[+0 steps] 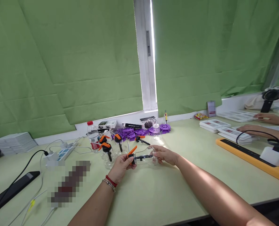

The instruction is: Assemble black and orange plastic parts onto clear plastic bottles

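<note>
Between my two hands a clear bottle [146,152] lies on its side above the table. My left hand [122,164] grips its black collar and orange lever top [132,152]. The fingers of my right hand [164,154] close round the bottle's other end. A black tube shows through the clear wall. Just left stand several clear bottles [109,163] with black and orange lever tops. Behind my hands lies a loose black and orange top [142,140]. Farther back is a clear vessel [156,129], its outline hard to make out.
Purple openwork plastic parts [130,133] and small boxes [148,122] line the back edge. A red-capped drink bottle [93,135] stands left. Cables and a power strip [67,151] lie farther left. At right are a yellow power strip [245,153], stacked cards [212,125] and other people's hands [267,118].
</note>
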`<state>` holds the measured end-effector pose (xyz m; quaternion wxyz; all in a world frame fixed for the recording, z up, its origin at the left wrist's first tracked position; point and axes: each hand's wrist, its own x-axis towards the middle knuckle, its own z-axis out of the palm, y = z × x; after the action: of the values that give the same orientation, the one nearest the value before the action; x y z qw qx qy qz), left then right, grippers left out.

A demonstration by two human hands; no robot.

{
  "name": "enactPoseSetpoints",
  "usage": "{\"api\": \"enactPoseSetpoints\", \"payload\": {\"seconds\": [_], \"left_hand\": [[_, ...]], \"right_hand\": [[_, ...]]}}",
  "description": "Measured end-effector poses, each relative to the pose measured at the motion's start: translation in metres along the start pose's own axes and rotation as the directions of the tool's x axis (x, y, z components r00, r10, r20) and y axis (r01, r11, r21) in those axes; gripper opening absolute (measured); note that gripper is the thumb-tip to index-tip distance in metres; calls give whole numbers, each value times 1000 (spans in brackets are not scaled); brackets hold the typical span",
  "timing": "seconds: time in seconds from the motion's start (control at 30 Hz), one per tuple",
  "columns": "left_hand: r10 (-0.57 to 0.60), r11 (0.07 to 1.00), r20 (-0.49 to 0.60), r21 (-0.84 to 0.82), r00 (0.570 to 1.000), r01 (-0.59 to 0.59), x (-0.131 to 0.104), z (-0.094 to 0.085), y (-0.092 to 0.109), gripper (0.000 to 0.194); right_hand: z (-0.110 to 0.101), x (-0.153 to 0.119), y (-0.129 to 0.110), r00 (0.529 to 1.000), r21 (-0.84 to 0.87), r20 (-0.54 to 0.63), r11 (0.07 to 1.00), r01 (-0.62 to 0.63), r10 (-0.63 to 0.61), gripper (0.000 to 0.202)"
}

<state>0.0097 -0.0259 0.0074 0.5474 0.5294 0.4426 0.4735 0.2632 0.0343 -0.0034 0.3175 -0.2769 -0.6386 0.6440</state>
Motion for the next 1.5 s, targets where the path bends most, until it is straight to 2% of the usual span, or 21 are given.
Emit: {"api": "enactPoseSetpoints", "payload": {"seconds": [0.27, 0.33, 0.43, 0.53, 0.63, 0.73, 0.87, 0.93, 1.03, 1.1, 1.2, 1.27, 1.33, 1.37, 1.43, 1.5], "left_hand": [[63, 995, -51, 78, 997, -59, 0, 2, 3, 38], [132, 987, -100, 108, 986, -121, 1, 3, 2, 36], [259, 964, -181, 115, 949, -242, 2, 3, 1, 36], [347, 934, -200, 167, 916, -317, 1, 4, -1, 47], [402, 884, -161, 324, 901, -336, -1, 7, -2, 59], [428, 820, -127, 472, 895, -325, -4, 11, -4, 67], [423, 727, 95, 558, 901, -400, -4, 15, -9, 77], [386, 721, 100, 588, 917, -368, -1, 16, -13, 81], [353, 728, -15, 633, 936, -264, 7, 15, -19, 84], [361, 714, -101, 669, 927, -205, 13, 14, -22, 83], [437, 659, -175, 731, 882, -181, 19, 13, -23, 79], [537, 581, -192, 790, 821, -195, 20, 14, -22, 73], [629, 467, -171, 863, 759, -193, 17, 16, -19, 58], [645, 405, -133, 894, 753, -189, 14, 18, -18, 47], [597, 301, -10, 929, 802, -213, 9, 22, -15, 29], [480, 237, 142, 929, 866, -284, 5, 24, -14, 26]], "right_hand": [[0, 1, 6, 1000, 11, -17, 1000, -12, 12, 54], [1, 2, 8, 1000, 13, 5, 1000, 20, -20, 58], [6, 3, 11, 995, -14, 72, 998, 68, -67, 67], [10, 6, 15, 990, -121, 125, 989, 81, -65, 73], [14, 7, 19, 987, -278, 142, 954, 113, -76, 79], [17, 9, 22, 985, -453, 135, 877, 160, -110, 81], [22, 14, 22, 977, -735, 117, 646, 206, -178, 76], [23, 17, 24, 972, -813, 107, 544, 206, -207, 75], [18, 25, 29, 974, -874, 34, 465, 138, -225, 75], [13, 31, 32, 971, -898, -59, 438, 50, -230, 69], [2, 41, 36, 945, -908, -212, 407, -97, -248, 55], [-4, 47, 38, 936, -908, -264, 387, -160, -233, 53], [-9, 54, 39, 940, -914, -270, 362, -183, -208, 53], [-10, 57, 39, 940, -917, -273, 350, -191, -204, 53], [-14, 62, 38, 918, -912, -324, 335, -238, -229, 52], [-18, 65, 37, 856, -881, -433, 334, -335, -284, 50]]}}
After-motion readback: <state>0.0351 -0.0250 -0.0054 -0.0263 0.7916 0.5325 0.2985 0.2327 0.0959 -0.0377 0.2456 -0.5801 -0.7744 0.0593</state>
